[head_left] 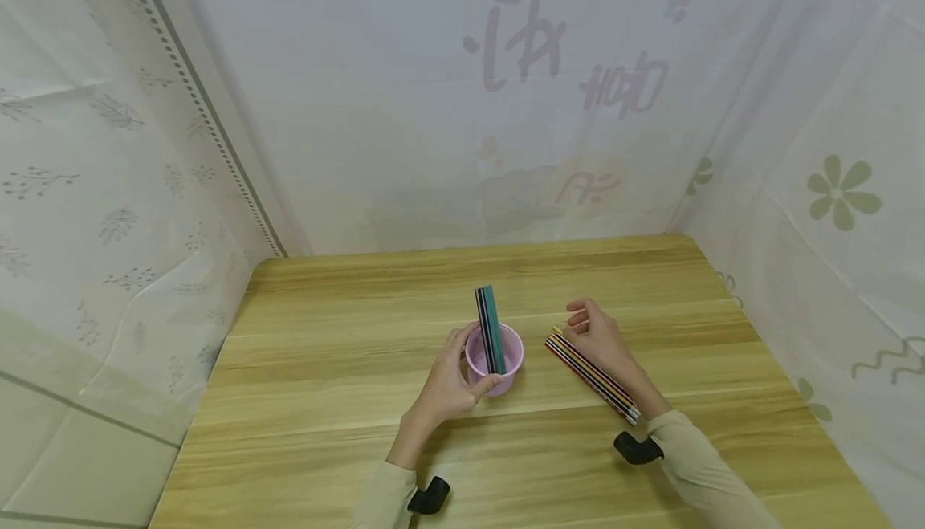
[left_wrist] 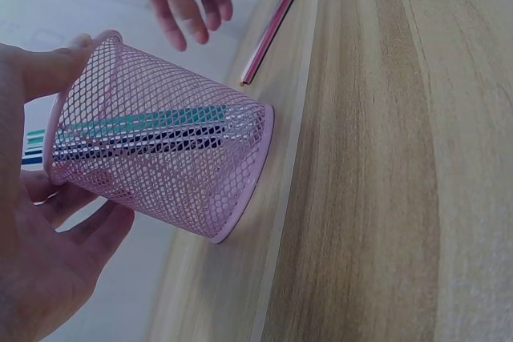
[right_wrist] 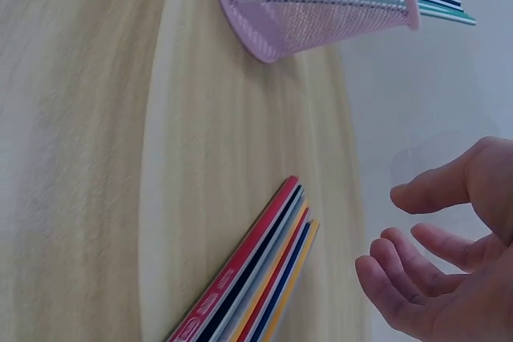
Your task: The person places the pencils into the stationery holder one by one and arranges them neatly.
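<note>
Pale printed sheets are hanging behind and beside a wood-grain counter. Pink mesh cup is standing near the middle of the counter, its base meeting the wood. Left hand is gripping the cup from its left side, thumb pressing near the rim, fingers curling round the mesh. Teal and dark pencils are leaning inside the cup, their upper ends sticking out past the far rim.

Right hand is hovering to the right of the cup, just beside the loose pencils; its fingers are bending loosely, thumb standing apart, gripping nothing. Loose pencils are lying side by side on the counter, red, yellow, black and pale ones, running diagonally from near the cup back toward the right wrist. In the right wrist view, hand and loose pencils are showing a gap between them.

Beige sleeves are covering both forearms; black mounts are sitting at both cuffs.
</note>
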{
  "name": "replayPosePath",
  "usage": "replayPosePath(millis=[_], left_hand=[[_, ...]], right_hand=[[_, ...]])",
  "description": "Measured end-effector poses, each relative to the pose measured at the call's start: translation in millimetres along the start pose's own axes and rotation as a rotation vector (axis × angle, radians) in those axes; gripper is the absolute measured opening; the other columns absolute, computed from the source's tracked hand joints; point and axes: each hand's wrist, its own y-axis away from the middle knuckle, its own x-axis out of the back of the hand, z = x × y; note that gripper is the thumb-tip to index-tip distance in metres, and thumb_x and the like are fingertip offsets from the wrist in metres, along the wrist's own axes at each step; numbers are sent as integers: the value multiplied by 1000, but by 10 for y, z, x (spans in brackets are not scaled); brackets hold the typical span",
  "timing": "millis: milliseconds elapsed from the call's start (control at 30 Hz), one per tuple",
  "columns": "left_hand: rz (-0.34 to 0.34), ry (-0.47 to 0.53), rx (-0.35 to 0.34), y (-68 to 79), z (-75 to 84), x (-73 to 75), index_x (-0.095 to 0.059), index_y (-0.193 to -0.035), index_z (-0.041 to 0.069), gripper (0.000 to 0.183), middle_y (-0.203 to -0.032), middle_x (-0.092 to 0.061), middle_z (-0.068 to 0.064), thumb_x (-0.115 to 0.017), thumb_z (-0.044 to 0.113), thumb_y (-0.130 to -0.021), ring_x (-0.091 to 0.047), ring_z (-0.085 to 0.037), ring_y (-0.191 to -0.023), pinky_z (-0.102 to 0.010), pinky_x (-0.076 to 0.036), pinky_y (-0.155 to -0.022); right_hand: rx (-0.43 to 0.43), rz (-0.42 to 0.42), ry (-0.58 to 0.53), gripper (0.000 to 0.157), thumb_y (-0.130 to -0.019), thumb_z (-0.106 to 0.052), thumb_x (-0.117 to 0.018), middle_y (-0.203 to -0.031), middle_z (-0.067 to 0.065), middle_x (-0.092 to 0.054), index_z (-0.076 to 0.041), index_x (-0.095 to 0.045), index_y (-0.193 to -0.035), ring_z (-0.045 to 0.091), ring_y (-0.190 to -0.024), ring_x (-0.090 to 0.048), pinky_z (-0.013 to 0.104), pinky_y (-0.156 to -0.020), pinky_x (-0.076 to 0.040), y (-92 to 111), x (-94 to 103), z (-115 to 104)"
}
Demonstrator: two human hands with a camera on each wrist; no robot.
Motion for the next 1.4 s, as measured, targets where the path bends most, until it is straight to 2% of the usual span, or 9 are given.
replayPosePath(millis=[200,467,800,1167,1400], left_hand=[[-5,3,-12,-15,11,-7,-35,-155,7,91,-133,-52,-13,-85,25,-82,-55,-31,-127,-47,-51,-109],[-2,2,32,18,23,-9,-36,-155,9,92,-134,-52,-10,-87,22,-80,-54,-28,-130,-44,-50,-111],[-1,-1,20,20,12,-4,-35,-155,10,92,-135,-52,-10,-86,25,-81,-54,-28,-130,-43,-50,-111],[-18,28,5,-11,7,-3,-34,-155,9,91,-133,-52,-13,-85,27,-82,-55,-32,-128,-47,-50,-111],[-12,-1,-17,-5,14,5,-33,-156,7,92,-135,-52,-14,-85,28,-82,-55,-34,-129,-47,-50,-110]], right_hand=[[-12,-6,32,39,-89,-1,-65,-108,24,-66,6,-55,-126,34,-95,-68,46,-82,-60,22,19,104],[2,-70,135,40,-85,-2,-71,-98,19,-65,9,-57,-121,25,-85,-60,33,-71,-51,69,1,195],[-15,-108,170,38,-88,-2,-70,-105,22,-64,10,-59,-122,34,-98,-61,50,-84,-55,57,-14,322],[-83,-160,190,32,-85,-3,-73,-93,14,-62,6,-60,-113,23,-83,-57,36,-70,-51,33,22,324],[-80,-192,202,28,-84,-7,-75,-86,9,-59,3,-62,-106,20,-76,-54,29,-64,-45,11,9,301]])
